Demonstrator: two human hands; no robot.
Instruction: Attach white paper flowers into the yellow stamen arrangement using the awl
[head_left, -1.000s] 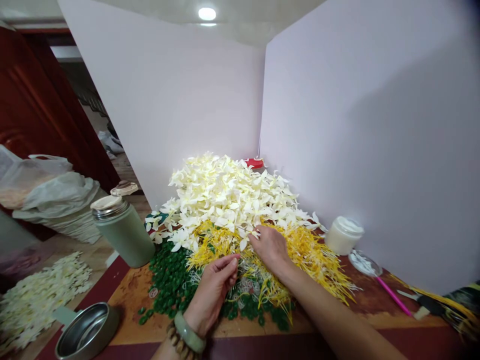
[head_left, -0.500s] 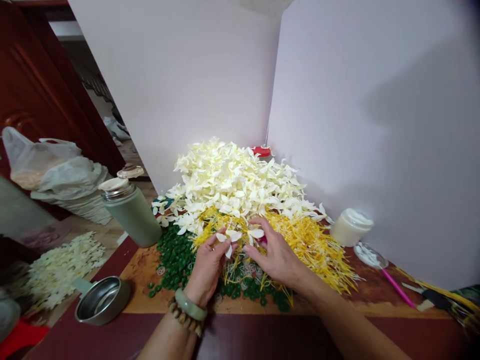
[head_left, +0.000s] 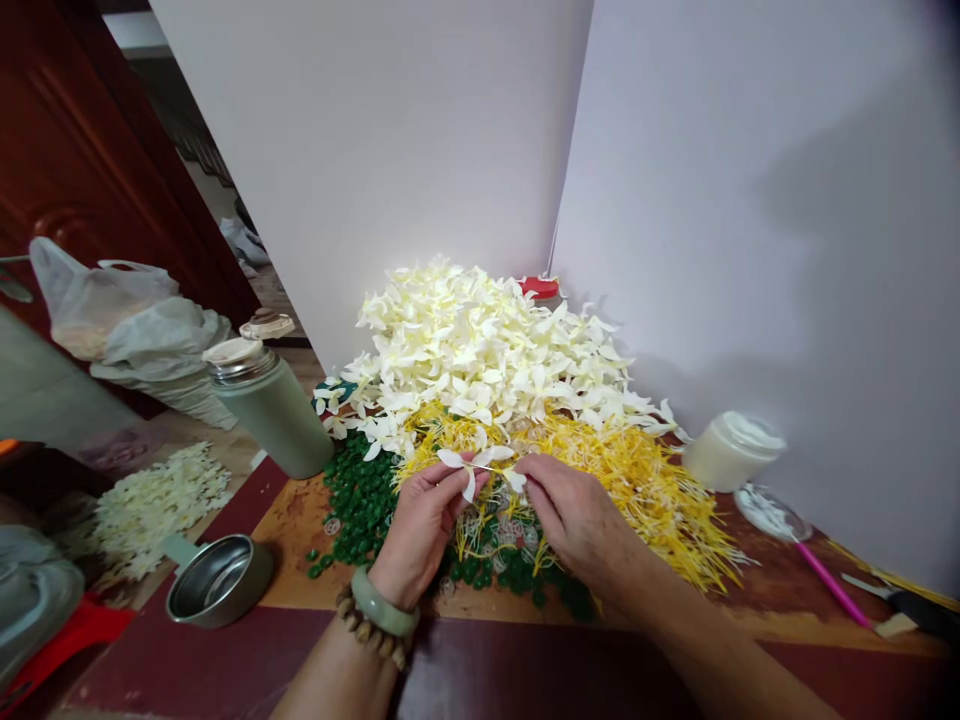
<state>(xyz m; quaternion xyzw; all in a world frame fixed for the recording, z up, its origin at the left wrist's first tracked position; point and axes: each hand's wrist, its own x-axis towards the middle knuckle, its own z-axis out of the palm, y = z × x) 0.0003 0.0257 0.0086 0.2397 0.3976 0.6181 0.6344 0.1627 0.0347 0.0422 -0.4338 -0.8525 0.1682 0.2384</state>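
Between the thumb and fingers of my left hand (head_left: 427, 525) is a white artificial flower petal piece (head_left: 469, 468) with several pointed lobes. My right hand (head_left: 574, 505) is closed in a pinch just to its right, at a small white petal (head_left: 515, 479). A thin pale strand runs between the two pinches; what it is made of is too fine to tell. Under both hands lie yellow stamen strands (head_left: 630, 470) and small green plastic pieces (head_left: 360, 500). Behind them rises a large heap of white petals (head_left: 487, 345).
At left stand a green thermos (head_left: 274, 410) and a metal cup (head_left: 219, 580). A white jar (head_left: 735, 450), a lid with white paste (head_left: 772, 512) and a pink stick (head_left: 832, 585) are at right. More petals (head_left: 165, 505) lie beyond the table's left edge. Panels enclose the back.
My right hand has closed from a looser spread into a pinch, slightly right of before. The left hand still holds its petal piece. The whole view has shifted a little.
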